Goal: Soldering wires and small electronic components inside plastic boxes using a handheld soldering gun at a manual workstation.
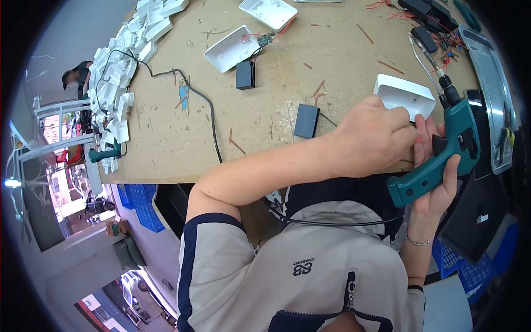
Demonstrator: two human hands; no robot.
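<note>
My left hand [371, 135] is closed, fingers curled inward beside the front edge of an open white plastic case [402, 98]. Whatever its fingertips pinch is hidden. My right hand [437, 180] has a green soldering gun [462, 138] lying across its palm, the thumb over the handle and the fingers showing behind it. The gun's metal tip points up and away, and a thin bit of red wire shows by the right fingers. Left of my left hand lies a small black box [306, 121] with a dark lead.
Farther back are two white case halves [235, 48], a small circuit board [266, 39] and another black box [245, 74]. White cases [119, 72] pile up at left, near a black cable [210, 110]. A metal tray [489, 99] and wired black parts [426, 11] lie at right.
</note>
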